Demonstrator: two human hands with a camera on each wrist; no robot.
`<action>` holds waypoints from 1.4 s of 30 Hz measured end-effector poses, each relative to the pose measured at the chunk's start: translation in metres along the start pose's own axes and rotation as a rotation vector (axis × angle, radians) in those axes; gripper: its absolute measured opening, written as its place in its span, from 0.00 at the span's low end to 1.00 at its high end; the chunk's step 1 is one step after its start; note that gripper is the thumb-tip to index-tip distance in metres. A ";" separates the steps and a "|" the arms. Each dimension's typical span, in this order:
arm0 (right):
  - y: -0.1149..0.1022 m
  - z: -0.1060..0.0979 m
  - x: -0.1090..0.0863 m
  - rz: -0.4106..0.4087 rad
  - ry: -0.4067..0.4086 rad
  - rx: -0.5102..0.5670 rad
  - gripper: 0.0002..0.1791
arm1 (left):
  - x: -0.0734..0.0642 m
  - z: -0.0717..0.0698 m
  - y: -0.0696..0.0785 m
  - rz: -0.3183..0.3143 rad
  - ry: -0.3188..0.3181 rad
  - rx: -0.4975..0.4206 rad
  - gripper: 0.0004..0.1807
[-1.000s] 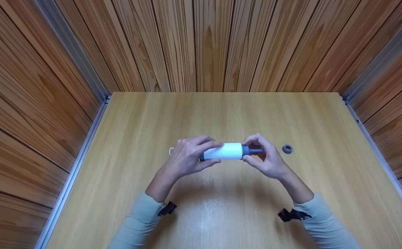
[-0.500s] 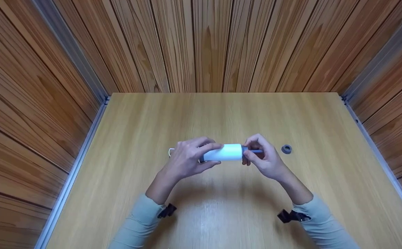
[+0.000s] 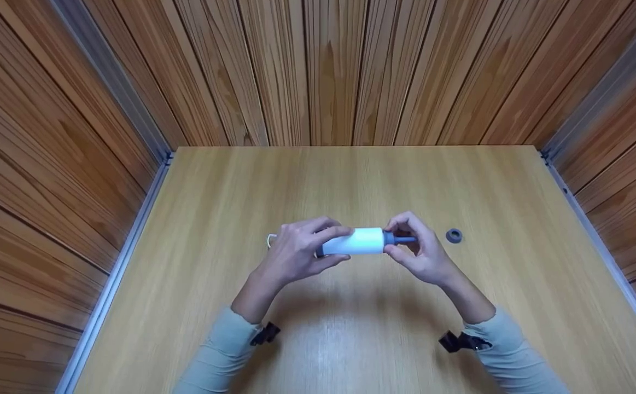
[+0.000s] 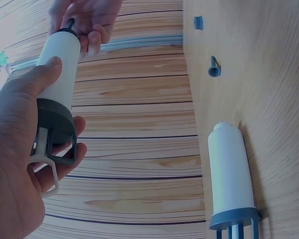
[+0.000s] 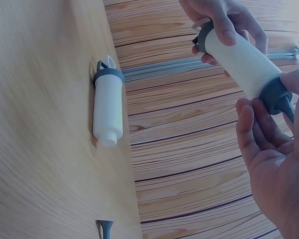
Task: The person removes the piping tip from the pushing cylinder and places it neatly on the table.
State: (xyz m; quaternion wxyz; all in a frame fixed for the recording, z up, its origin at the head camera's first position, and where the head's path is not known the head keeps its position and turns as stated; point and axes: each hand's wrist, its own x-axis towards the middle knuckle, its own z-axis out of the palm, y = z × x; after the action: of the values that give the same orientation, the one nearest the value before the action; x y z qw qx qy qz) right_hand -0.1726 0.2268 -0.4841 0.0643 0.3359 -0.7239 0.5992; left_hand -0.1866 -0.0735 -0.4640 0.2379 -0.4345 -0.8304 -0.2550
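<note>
Wood-grain tabletop (image 3: 318, 186), slatted timber walls (image 3: 331, 71) behind. White hand pump (image 3: 359, 241) was held crosswise between the hands, gripped by the left hand (image 3: 296, 246), its blue-grey end collar (image 5: 273, 94) pinched by the right hand (image 3: 422, 253), tapered nozzle (image 3: 405, 239) projecting rightward. Second pump (image 5: 108, 102) lay below the hands, loose nozzle (image 4: 214, 70) between it and a spare ring (image 4: 198, 23) right of the right hand. Hazards, as judged: an off-axis twist could have seated the collar crooked; slack left fingers could have let the pump spin or drop.
</note>
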 end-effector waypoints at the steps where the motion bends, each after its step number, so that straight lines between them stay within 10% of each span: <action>1: -0.001 0.000 0.000 0.011 0.002 -0.011 0.17 | 0.000 0.000 0.000 0.001 0.000 0.003 0.24; 42: -0.004 -0.001 -0.005 0.030 0.020 -0.082 0.21 | 0.000 0.002 0.005 -0.022 -0.010 0.021 0.25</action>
State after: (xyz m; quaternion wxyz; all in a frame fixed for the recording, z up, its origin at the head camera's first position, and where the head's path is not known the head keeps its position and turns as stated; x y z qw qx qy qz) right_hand -0.1673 0.2296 -0.4831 0.0761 0.3161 -0.7521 0.5733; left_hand -0.1822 -0.0699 -0.4639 0.2355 -0.4241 -0.8388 -0.2470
